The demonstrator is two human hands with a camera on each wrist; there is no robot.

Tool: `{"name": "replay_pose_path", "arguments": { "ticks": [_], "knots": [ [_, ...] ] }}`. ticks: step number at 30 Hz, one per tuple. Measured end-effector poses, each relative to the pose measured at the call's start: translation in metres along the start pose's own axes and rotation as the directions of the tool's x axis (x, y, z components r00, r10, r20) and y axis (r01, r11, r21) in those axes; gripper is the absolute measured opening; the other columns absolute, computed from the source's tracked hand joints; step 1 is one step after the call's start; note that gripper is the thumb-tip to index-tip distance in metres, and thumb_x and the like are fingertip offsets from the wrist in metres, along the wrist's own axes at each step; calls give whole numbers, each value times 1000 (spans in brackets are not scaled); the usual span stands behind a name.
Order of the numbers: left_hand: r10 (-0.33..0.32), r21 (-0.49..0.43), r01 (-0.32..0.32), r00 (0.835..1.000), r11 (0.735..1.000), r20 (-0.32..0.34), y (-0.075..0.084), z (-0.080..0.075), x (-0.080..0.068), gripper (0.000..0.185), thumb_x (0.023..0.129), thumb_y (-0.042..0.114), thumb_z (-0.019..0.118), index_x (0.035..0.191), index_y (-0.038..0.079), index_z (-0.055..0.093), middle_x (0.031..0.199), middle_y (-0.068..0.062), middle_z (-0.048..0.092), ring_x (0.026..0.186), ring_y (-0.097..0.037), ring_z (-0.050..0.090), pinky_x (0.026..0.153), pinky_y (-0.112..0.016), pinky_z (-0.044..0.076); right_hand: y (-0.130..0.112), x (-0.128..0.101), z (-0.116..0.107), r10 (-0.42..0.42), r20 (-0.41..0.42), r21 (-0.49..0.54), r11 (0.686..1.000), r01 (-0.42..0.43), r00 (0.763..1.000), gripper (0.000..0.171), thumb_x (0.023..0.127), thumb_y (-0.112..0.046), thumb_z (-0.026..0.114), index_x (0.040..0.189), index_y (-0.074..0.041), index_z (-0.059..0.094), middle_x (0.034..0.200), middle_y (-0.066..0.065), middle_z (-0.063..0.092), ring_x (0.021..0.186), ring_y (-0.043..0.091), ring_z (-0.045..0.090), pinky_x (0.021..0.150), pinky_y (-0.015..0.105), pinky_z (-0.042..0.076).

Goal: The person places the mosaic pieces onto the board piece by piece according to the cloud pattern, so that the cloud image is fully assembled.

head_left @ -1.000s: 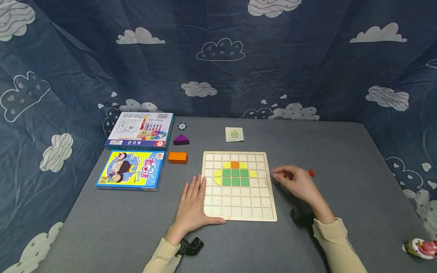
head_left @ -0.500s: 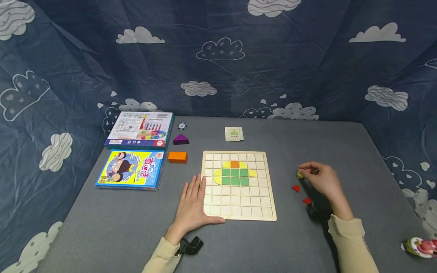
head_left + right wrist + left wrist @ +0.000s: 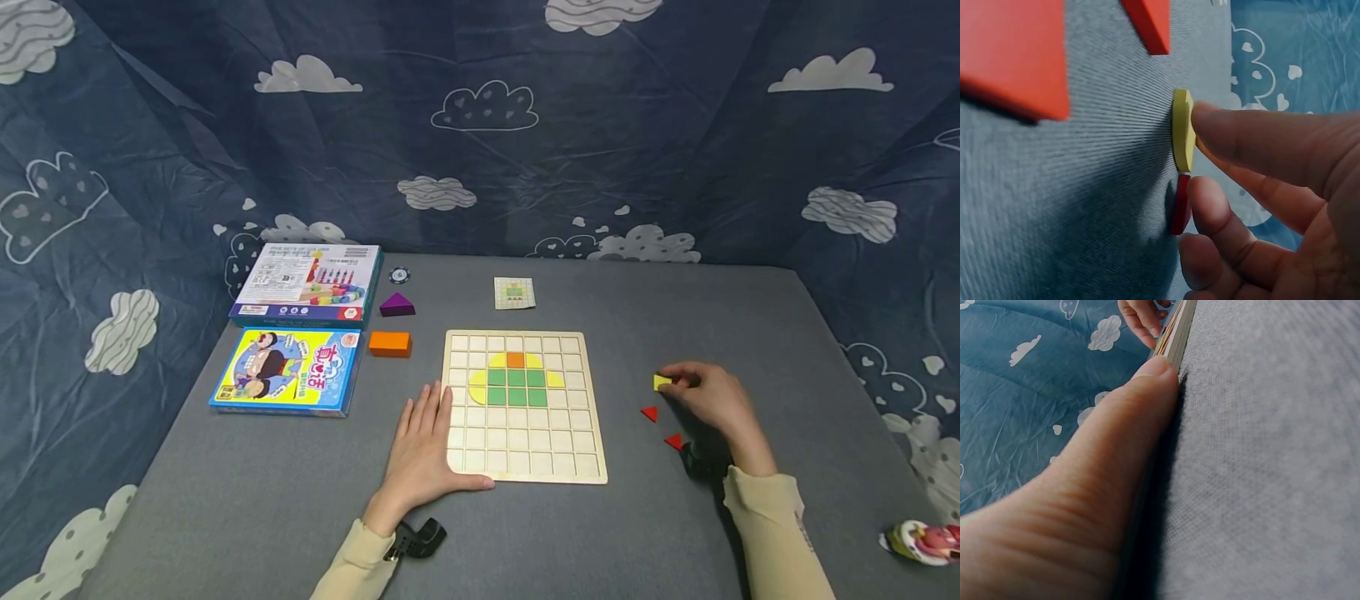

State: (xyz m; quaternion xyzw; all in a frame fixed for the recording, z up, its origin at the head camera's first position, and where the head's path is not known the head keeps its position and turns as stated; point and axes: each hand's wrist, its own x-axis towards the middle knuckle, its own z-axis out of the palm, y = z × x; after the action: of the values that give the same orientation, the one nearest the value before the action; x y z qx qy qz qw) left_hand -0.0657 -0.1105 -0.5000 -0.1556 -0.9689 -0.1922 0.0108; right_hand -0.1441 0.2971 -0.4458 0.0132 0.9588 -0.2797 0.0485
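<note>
My left hand point(image 3: 420, 454) lies flat with fingers spread along the left edge of the wooden grid board point(image 3: 525, 462), its thumb on the front edge. Green, orange and yellow tiles fill several cells in the board's upper middle. Right of the board, my right hand point(image 3: 708, 398) has thumb and index finger around a small yellow tile point(image 3: 1182, 128), low at the tabletop. Two red triangular tiles point(image 3: 649, 414) lie nearer the front. In the right wrist view, a dark red tile point(image 3: 1180, 206) shows just past the yellow one, partly behind the fingers.
A small pattern card point(image 3: 514, 293) lies behind the board. To the left are two boxes point(image 3: 285, 371), an orange block point(image 3: 390, 344), a purple triangular block point(image 3: 397, 306) and a round chip point(image 3: 400, 275). A colourful figurine point(image 3: 926, 543) sits at the right edge.
My right hand has moved right, from the board's edge to the yellow tile, uncovering the red tiles. Over the last half second it barely shifts. My left hand stays put.
</note>
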Motion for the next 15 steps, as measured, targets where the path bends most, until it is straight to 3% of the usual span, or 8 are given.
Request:
{"name": "replay_pose_path", "arguments": {
  "ticks": [15],
  "knots": [
    [-7, 1, 7, 1000, 1000, 10, 0, 0, 1, 136, 56, 85, 61, 152, 2, 11, 156, -16, 10, 143, -27, 2, 113, -43, -3, -5, -1, 2, -14, 30, -32, 999, 15, 999, 24, 82, -22, 74, 98, -5, 65, 83, 4, 57, 69, 19, 49, 57, 32, 33]
  ]
}}
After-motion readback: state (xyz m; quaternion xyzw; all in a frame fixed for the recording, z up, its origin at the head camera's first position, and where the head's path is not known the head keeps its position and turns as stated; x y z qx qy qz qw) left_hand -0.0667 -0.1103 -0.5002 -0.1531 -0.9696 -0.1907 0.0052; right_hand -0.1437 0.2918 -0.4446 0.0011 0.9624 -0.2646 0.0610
